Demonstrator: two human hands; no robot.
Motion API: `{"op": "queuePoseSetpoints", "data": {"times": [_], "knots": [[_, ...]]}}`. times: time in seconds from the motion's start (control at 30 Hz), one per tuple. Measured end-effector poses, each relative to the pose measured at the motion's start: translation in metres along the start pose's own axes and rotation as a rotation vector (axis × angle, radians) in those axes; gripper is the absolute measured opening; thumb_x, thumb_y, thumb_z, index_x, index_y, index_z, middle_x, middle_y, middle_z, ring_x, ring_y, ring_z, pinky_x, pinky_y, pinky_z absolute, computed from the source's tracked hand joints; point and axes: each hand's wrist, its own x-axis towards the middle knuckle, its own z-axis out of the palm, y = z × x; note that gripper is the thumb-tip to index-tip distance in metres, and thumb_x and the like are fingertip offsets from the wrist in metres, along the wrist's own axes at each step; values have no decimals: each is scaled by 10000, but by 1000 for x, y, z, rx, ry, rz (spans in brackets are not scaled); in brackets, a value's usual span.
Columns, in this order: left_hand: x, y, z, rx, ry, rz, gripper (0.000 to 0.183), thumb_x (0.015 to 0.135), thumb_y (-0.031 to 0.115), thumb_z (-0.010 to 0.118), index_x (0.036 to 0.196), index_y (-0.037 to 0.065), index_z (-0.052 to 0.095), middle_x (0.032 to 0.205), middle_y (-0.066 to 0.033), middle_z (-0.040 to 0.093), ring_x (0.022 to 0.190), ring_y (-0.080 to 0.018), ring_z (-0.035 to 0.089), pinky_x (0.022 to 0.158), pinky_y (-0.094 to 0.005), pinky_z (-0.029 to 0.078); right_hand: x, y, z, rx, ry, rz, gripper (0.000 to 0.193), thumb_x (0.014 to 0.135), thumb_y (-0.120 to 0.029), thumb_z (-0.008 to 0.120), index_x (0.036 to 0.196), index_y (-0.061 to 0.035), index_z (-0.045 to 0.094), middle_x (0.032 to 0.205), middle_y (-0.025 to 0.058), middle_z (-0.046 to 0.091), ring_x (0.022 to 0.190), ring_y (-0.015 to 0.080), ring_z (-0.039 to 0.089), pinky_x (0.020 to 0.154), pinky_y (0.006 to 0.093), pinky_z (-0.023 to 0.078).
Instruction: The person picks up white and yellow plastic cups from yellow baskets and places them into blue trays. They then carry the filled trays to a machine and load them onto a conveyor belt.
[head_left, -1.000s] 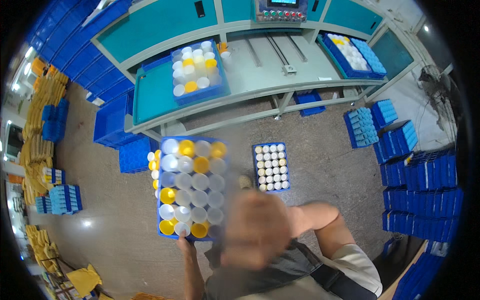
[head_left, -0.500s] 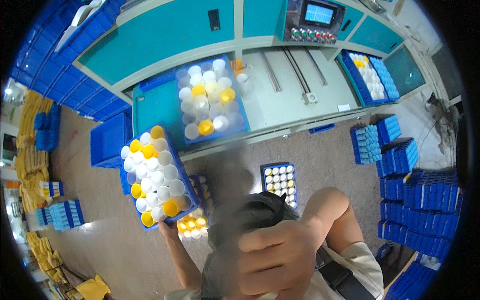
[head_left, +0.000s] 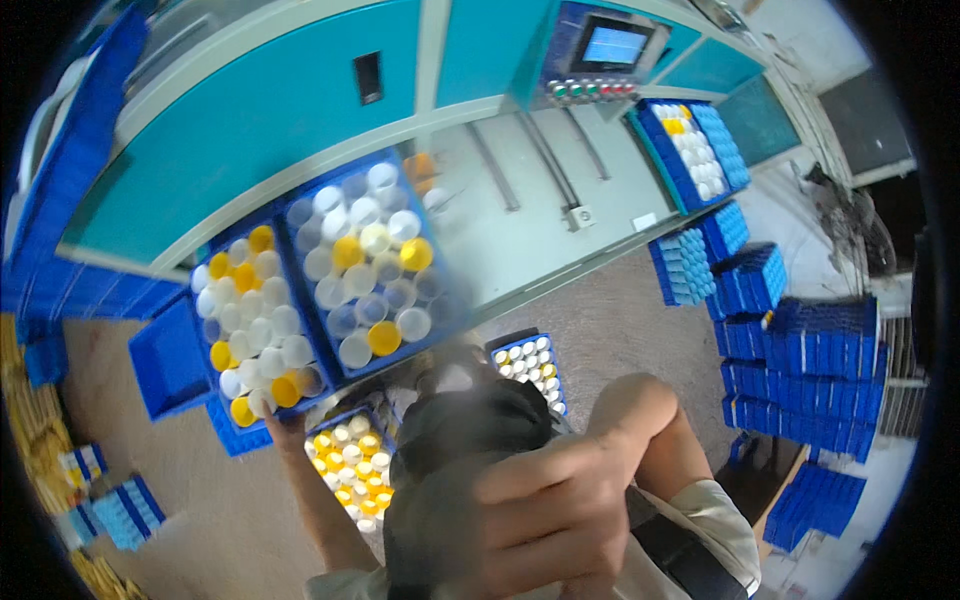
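My left hand [head_left: 285, 425] grips the near end of a blue tray [head_left: 303, 335], thumb up against the cups at its corner. White, translucent and yellow cups [head_left: 260, 332] stand in rows in it. Right beside it, on the machine's bench, lies a second blue tray [head_left: 440, 330] with similar cups. My right hand [head_left: 555, 505] is large and close to the view, fingers curled in. A dark, blurred thing [head_left: 440, 500] lies against its fingertips; whatever the fingers hold is hidden.
A teal machine [head_left: 270, 95] with a control panel [head_left: 605, 50] and metal rails [head_left: 545, 155] spans the back. Filled trays stand on the floor by my body, one with yellow and white cups [head_left: 350, 465]. Stacked blue trays [head_left: 810, 370] line the right; an open blue bin [head_left: 170, 365] stands left.
My left hand has brought its tray forward onto the bench, up against the other tray. The view has turned and shifted. My right hand stays curled in the same place.
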Motion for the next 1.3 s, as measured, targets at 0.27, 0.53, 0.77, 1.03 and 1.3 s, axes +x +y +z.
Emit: {"op": "queuePoseSetpoints", "data": {"times": [0.27,0.53,0.77,1.03,1.3], "knots": [[-29,-22,78,509,426,60,550,935,409,649,1309,24,533,1281,-121,582,1120,-229,565,951,-392,469,-84,128,-114,-279,-408,360,432,784,-258,748,1166,-116,606,740,42,564,638,225,587,592,358,453],[-160,45,408,635,-74,880,391,1006,323,537,1240,11,568,1179,-94,596,1134,-220,556,1005,-410,437,-263,373,-241,-643,237,1354,868,902,-171,696,1586,-177,162,676,81,582,625,187,568,647,352,477],[-308,106,590,319,-1156,530,364,917,439,664,1158,174,601,1228,-93,475,1177,-248,419,1007,-426,330,-265,398,-234,-367,418,1325,914,893,-155,712,1597,-208,130,739,49,567,648,153,527,683,328,483],[-359,87,575,-17,-1132,361,194,915,396,649,867,236,551,819,43,405,743,-136,403,733,-279,354,-340,291,-283,-605,173,1197,643,941,-323,651,1501,-141,392,822,98,633,693,175,570,687,375,491],[-321,-1,651,701,-2536,-23,286,912,344,673,1040,130,533,1074,-90,512,996,-211,511,864,-372,438,-504,-21,-308,-745,42,2162,664,831,-333,660,1425,-89,490,1381,218,554,1257,376,548,1072,435,431]]}}
